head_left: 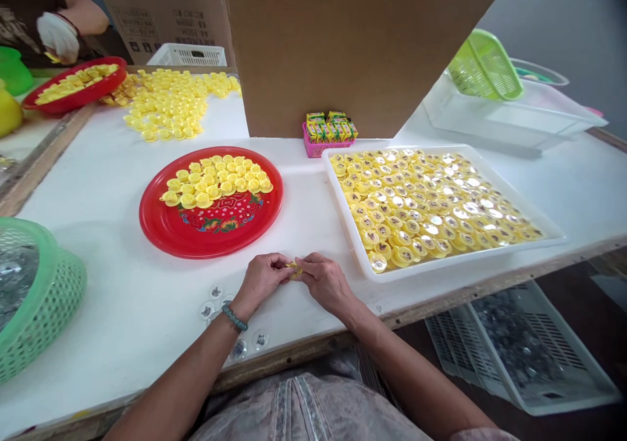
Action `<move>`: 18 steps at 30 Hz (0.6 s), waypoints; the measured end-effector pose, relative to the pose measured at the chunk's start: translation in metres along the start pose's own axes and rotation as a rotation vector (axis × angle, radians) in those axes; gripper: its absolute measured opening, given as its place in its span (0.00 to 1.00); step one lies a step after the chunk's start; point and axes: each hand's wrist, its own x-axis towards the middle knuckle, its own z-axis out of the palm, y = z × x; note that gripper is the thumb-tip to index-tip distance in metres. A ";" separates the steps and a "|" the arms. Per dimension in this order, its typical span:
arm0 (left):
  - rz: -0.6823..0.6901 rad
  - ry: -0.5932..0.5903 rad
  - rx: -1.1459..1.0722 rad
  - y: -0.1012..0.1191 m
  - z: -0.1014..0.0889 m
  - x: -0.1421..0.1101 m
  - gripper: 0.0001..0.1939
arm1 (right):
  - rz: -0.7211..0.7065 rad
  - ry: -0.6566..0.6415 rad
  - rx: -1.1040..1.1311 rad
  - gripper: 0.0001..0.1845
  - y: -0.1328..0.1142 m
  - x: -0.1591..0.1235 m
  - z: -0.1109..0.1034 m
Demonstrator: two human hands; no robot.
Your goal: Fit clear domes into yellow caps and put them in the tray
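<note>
My left hand point(265, 276) and my right hand point(322, 280) meet over the white table, both closed on one small yellow plastic cup-shaped piece point(294, 270). The fingers cover most of it. Beside my left wrist lie several clear round discs point(261, 340) with small dark pictures on them. Beyond my left hand, a red round tray point(215, 237) carries rows of similar yellow pieces point(223, 178). To the right of my right hand, a white rectangular tray point(349, 230) is filled with yellow pieces topped by clear picture discs point(402, 256).
A green basket point(63, 291) of clear parts stands at left. Loose yellow pieces point(169, 104) lie behind the red tray. A pink basket point(321, 148) of small boxes sits before a tall cardboard box point(343, 49). A co-worker's gloved hand point(59, 37) is at upper left.
</note>
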 end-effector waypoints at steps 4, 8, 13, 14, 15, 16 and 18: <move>-0.062 -0.016 -0.070 0.001 0.001 0.001 0.16 | -0.045 0.074 0.036 0.16 0.002 -0.004 0.006; -0.060 -0.047 -0.103 0.003 -0.001 -0.001 0.17 | 0.015 0.152 0.086 0.16 0.003 -0.007 0.012; -0.038 -0.048 -0.055 0.004 -0.002 -0.002 0.15 | 0.044 0.020 0.032 0.14 0.000 0.001 0.002; -0.038 -0.049 -0.045 0.004 -0.002 -0.002 0.15 | 0.043 -0.017 0.018 0.14 0.000 0.002 -0.001; -0.039 -0.052 -0.038 0.004 -0.002 -0.002 0.15 | 0.040 -0.047 0.010 0.14 -0.001 0.004 -0.003; -0.041 -0.054 -0.037 0.004 -0.002 -0.002 0.15 | 0.036 -0.066 0.007 0.13 -0.001 0.005 -0.004; -0.048 -0.048 -0.049 0.004 -0.001 -0.002 0.15 | 0.027 -0.073 0.003 0.13 -0.001 0.005 -0.005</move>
